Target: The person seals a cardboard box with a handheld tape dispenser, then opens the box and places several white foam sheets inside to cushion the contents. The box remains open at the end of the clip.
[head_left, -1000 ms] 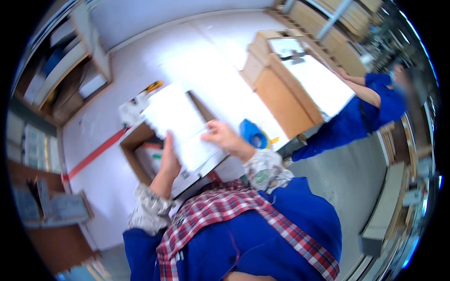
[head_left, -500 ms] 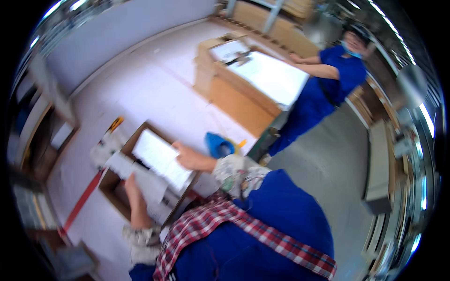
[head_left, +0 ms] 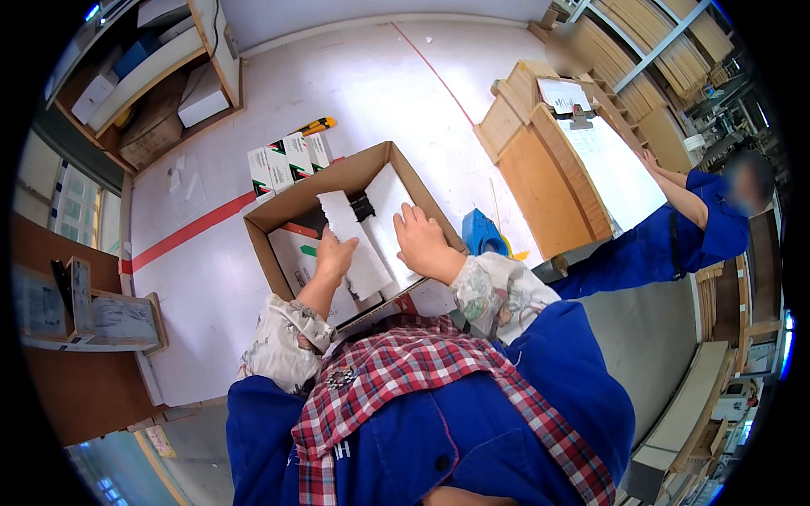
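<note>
An open cardboard box (head_left: 392, 153) stands in front of me on the pale table. Inside it, my left hand (head_left: 336, 257) is closed on a narrow white foam sheet (head_left: 359, 244), its thumb on the near side and other fingers partly hidden. My right hand (head_left: 423, 244) lies with fingers spread against a wider white foam panel (head_left: 390, 198) along the box's right wall. Something black (head_left: 363, 207) shows between the two foam pieces. At the left of the box lies a white carton (head_left: 299, 261) with red and green marks.
Small white cartons (head_left: 287, 162) and a yellow cutter (head_left: 318, 126) sit beyond the box. To its right is a blue tape dispenser (head_left: 483, 232). A co-worker (head_left: 696, 215) stands at a wooden stand (head_left: 540, 181) with a clipboard. A shelf (head_left: 228, 63) borders the far left.
My view has swung, so the box sits more central and the co-worker farther right. The narrow foam sheet has shifted toward the box's middle, showing the carton at the left.
</note>
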`<state>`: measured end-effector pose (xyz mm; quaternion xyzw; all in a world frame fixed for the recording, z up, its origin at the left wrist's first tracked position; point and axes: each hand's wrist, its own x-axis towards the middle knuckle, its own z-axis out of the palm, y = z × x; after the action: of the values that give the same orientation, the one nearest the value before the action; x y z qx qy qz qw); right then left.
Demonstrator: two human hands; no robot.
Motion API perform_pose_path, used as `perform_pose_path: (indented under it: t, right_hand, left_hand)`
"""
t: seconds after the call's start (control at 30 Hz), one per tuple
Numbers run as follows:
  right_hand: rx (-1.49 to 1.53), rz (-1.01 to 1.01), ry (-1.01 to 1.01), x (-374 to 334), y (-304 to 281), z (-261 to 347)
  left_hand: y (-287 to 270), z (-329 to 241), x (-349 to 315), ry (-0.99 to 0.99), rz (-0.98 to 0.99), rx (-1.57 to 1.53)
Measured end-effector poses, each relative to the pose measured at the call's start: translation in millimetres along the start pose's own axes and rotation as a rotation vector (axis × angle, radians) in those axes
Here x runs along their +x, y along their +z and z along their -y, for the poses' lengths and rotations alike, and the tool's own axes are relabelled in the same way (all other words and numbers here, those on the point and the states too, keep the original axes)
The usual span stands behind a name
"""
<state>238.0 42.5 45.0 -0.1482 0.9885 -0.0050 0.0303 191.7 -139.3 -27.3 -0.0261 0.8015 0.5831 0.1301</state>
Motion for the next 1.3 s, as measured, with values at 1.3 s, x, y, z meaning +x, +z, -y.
perform_pose_path:
  t: [1.3]
  right_hand:
    - [-0.463,0.607,-0.477,18.6,47.3,-18.3]
  left_hand:
    - [25.2,-9.8,-29.2,0.333,-0.031,0.717]
